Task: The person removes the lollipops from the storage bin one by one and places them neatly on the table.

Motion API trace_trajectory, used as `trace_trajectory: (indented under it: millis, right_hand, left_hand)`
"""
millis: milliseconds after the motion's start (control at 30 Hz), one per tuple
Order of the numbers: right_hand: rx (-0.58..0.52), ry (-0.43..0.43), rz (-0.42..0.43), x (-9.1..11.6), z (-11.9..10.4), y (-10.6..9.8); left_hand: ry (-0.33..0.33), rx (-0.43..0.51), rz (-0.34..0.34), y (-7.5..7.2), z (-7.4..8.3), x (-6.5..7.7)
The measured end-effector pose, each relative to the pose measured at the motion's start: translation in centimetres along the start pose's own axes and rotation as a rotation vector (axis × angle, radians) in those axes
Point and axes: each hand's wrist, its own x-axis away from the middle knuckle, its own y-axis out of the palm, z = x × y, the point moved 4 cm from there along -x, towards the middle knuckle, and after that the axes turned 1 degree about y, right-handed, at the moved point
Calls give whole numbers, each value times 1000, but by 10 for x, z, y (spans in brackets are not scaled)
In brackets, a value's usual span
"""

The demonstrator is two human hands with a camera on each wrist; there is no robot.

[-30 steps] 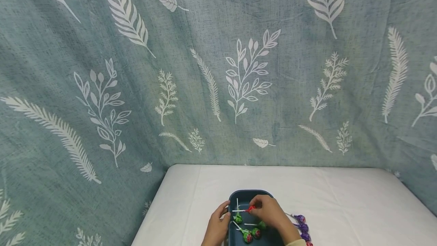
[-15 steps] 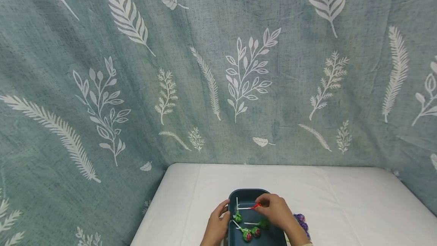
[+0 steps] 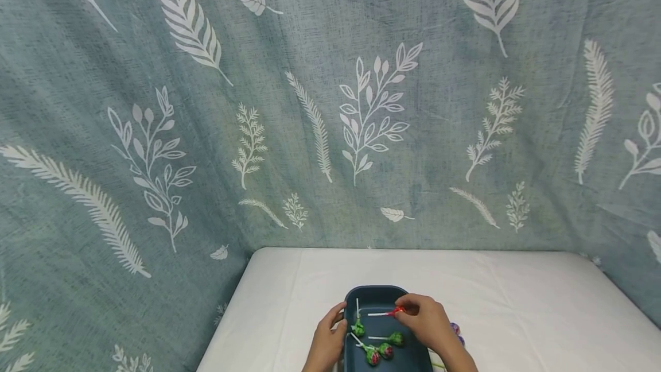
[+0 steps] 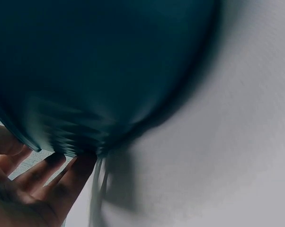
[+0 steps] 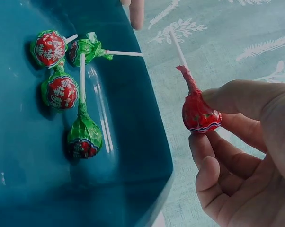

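A red-wrapped lollipop is pinched by its candy end between the thumb and fingers of my right hand. Its white stick points left over the far part of the dark blue tray. My left hand rests its fingertips against the tray's left side; the left wrist view shows its fingers relaxed along the outer wall. Inside the tray lie several green-wrapped lollipops: one upright green lollipop at the left, a sideways green lollipop and others grouped nearer.
Purple-wrapped lollipops lie on the white tablecloth right of the tray, partly hidden by my right hand and forearm. A leaf-patterned curtain hangs behind and to the left of the table.
My right hand has moved right with the red lollipop, drawing it away from the upright green one and uncovering the sideways green one. The left hand stays at the tray's side.
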Motion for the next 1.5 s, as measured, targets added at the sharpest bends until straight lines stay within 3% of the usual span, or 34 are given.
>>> trace_trajectory:
  millis: [667,1067,1300,1500]
  right_hand:
    - [92,67,82,20,15,-30]
    - [92,52,129,38,30,-46]
    - [91,158,129,44,45,-53]
    - [112,187,156,48,55,-56]
  left_hand:
    - [-12,5,-5,-2,-5,1]
    - [-16,-16,-7,-2,-6,-3]
    - [32,-14,-5,-1,0,-1]
    - [36,-8,-6,0,0,0]
